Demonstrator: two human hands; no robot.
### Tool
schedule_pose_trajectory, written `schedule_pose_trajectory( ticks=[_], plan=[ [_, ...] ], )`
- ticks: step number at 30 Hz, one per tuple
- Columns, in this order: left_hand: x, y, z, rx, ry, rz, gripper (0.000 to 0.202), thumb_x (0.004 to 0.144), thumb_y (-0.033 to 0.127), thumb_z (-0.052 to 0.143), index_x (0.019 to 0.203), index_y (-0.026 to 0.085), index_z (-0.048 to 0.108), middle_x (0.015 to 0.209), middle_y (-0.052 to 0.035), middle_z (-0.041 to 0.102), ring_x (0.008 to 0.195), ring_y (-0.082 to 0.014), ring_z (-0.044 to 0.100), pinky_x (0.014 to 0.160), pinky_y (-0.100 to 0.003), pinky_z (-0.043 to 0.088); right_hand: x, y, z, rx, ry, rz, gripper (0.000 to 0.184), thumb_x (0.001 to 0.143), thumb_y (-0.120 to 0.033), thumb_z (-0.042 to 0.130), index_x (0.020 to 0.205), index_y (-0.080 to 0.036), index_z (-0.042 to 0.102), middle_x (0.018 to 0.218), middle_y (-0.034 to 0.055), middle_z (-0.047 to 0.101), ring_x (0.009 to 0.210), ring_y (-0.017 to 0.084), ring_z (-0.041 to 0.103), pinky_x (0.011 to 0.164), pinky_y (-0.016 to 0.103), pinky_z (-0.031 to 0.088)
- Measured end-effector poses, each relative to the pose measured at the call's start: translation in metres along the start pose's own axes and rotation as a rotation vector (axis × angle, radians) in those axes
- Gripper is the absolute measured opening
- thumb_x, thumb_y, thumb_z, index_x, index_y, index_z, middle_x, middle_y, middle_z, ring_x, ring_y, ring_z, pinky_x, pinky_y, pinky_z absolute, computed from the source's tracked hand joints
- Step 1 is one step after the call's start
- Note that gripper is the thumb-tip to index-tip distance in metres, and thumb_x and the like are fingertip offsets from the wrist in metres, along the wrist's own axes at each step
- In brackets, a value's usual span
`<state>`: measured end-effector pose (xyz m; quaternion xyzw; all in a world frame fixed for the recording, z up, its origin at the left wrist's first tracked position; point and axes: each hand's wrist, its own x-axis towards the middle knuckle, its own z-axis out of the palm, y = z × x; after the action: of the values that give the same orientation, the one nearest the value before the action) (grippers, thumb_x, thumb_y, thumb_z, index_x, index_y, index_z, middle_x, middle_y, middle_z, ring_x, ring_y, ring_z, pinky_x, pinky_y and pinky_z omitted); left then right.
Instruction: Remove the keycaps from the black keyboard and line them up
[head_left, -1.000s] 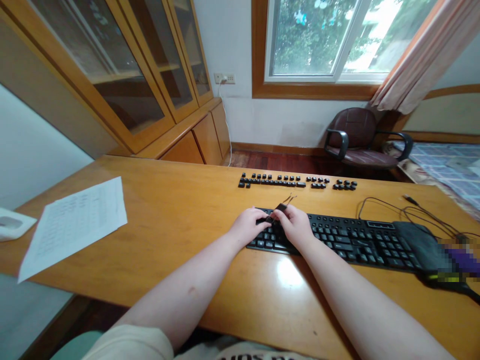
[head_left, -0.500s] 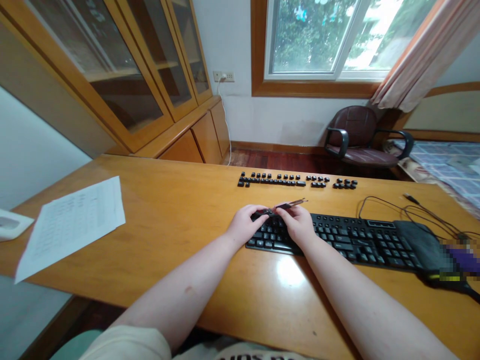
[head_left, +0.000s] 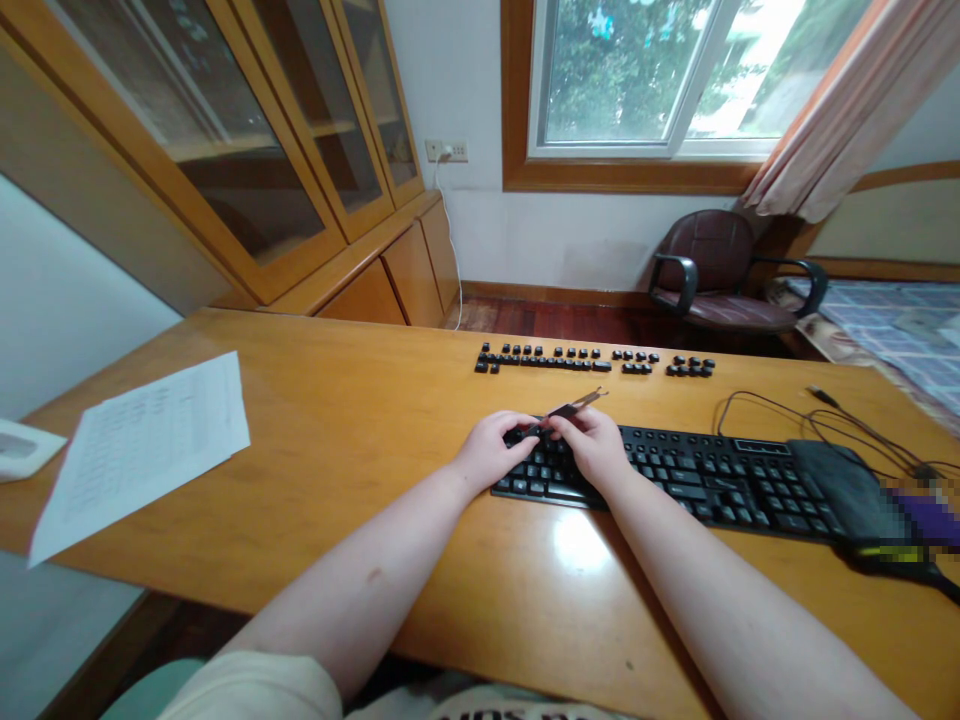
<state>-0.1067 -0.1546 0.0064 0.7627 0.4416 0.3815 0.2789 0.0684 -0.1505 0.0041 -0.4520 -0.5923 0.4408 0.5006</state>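
A black keyboard (head_left: 705,488) lies on the desk, with both hands over its left part. My right hand (head_left: 600,452) is closed in a pinch around a keycap puller (head_left: 576,405), a slim tool with a dark grip and thin wire ends pointing up to the right. My left hand (head_left: 493,450) rests at the keyboard's upper left corner, thumb and fingers closed near the puller's lower end. What lies between those left fingers is too small to make out. Black keycaps (head_left: 555,362) stand in rows along the desk's far edge.
A printed paper sheet (head_left: 150,445) lies on the desk (head_left: 337,400) at left, beside a white object (head_left: 26,450). A black cable (head_left: 757,398) and a dark flat pad-like object (head_left: 844,485) are at right. Beyond the desk stands an office chair (head_left: 709,265).
The keycap puller has tilted, its wire ends rising and shifting slightly left. My right hand has turned a little with it; my left hand has hardly moved.
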Motion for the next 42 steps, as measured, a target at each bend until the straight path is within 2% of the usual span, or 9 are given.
schedule_pose_trajectory(
  ticks=[6, 11, 16, 19, 22, 27, 31, 36, 42],
  plan=[
    [0.0, 0.001, 0.001, -0.029, -0.037, -0.002, 0.02, 0.075, 0.018, 0.061, 0.094, 0.018, 0.065, 0.092, -0.0035, 0.068, 0.085, -0.0158, 0.063, 0.079, -0.029, 0.052, 0.0, 0.002, 0.0, 0.028, -0.028, 0.028, 0.024, 0.075, -0.04, 0.061, 0.074, -0.017, 0.068, 0.064, 0.0044, 0.067, 0.061, 0.017, 0.063, 0.062, 0.031, 0.053],
    [-0.001, -0.005, 0.006, -0.035, 0.02, -0.047, 0.021, 0.074, 0.021, 0.063, 0.095, 0.019, 0.064, 0.094, -0.0041, 0.067, 0.088, -0.0166, 0.062, 0.082, -0.031, 0.051, 0.0, 0.003, 0.0, -0.047, 0.006, 0.025, 0.027, 0.076, -0.042, 0.06, 0.075, -0.016, 0.069, 0.07, 0.0066, 0.07, 0.065, 0.019, 0.065, 0.065, 0.032, 0.053],
    [-0.003, -0.01, 0.009, -0.182, 0.057, -0.085, 0.044, 0.072, 0.016, 0.066, 0.114, 0.02, 0.052, 0.092, -0.0023, 0.067, 0.087, -0.0143, 0.064, 0.085, -0.03, 0.052, -0.001, -0.001, 0.0, -0.071, -0.008, 0.063, 0.027, 0.075, -0.042, 0.06, 0.075, -0.016, 0.068, 0.071, 0.0075, 0.071, 0.068, 0.021, 0.067, 0.068, 0.033, 0.054],
    [-0.003, -0.007, 0.006, -0.077, 0.051, -0.01, 0.035, 0.074, 0.018, 0.065, 0.107, 0.021, 0.057, 0.094, -0.0016, 0.067, 0.089, -0.0146, 0.063, 0.086, -0.03, 0.051, 0.0, -0.001, 0.001, 0.027, -0.042, 0.083, 0.027, 0.075, -0.043, 0.06, 0.075, -0.016, 0.065, 0.07, 0.0064, 0.07, 0.065, 0.02, 0.066, 0.066, 0.033, 0.054],
    [-0.003, -0.004, 0.002, 0.053, 0.018, 0.133, 0.02, 0.079, 0.021, 0.061, 0.098, 0.023, 0.064, 0.097, -0.0017, 0.068, 0.094, -0.0156, 0.062, 0.094, -0.035, 0.047, 0.001, 0.003, 0.0, 0.078, -0.051, 0.108, 0.026, 0.075, -0.043, 0.061, 0.074, -0.017, 0.062, 0.066, 0.0044, 0.069, 0.062, 0.018, 0.066, 0.065, 0.031, 0.054],
    [-0.003, -0.004, 0.002, 0.115, 0.012, 0.261, 0.022, 0.082, 0.02, 0.057, 0.103, 0.024, 0.064, 0.1, -0.0008, 0.069, 0.092, -0.0133, 0.063, 0.101, -0.037, 0.042, 0.004, 0.008, 0.001, 0.107, -0.039, 0.118, 0.027, 0.074, -0.045, 0.062, 0.074, -0.018, 0.059, 0.063, 0.0027, 0.066, 0.058, 0.017, 0.064, 0.061, 0.03, 0.054],
    [-0.003, -0.005, 0.002, 0.129, 0.006, 0.222, 0.018, 0.08, 0.02, 0.061, 0.097, 0.022, 0.066, 0.096, -0.0002, 0.07, 0.09, -0.0137, 0.063, 0.096, -0.034, 0.046, 0.002, 0.006, 0.002, 0.05, -0.044, 0.102, 0.028, 0.075, -0.045, 0.06, 0.073, -0.018, 0.058, 0.062, 0.0025, 0.065, 0.059, 0.017, 0.063, 0.061, 0.03, 0.053],
    [-0.003, -0.001, 0.002, 0.127, -0.019, 0.15, 0.016, 0.078, 0.017, 0.061, 0.092, 0.022, 0.067, 0.094, -0.0004, 0.069, 0.093, -0.015, 0.062, 0.089, -0.03, 0.049, -0.002, 0.003, 0.001, -0.178, -0.019, 0.002, 0.026, 0.078, -0.043, 0.057, 0.074, -0.018, 0.06, 0.065, 0.0034, 0.065, 0.06, 0.017, 0.062, 0.059, 0.029, 0.05],
    [-0.003, 0.001, 0.003, 0.038, 0.006, -0.02, 0.023, 0.069, 0.015, 0.067, 0.091, 0.021, 0.062, 0.089, 0.0012, 0.067, 0.085, -0.0139, 0.062, 0.082, -0.027, 0.05, -0.004, -0.003, 0.002, -0.297, -0.026, -0.083, 0.023, 0.079, -0.04, 0.056, 0.075, -0.018, 0.062, 0.066, 0.0037, 0.066, 0.061, 0.018, 0.061, 0.06, 0.028, 0.048]
  ],
)
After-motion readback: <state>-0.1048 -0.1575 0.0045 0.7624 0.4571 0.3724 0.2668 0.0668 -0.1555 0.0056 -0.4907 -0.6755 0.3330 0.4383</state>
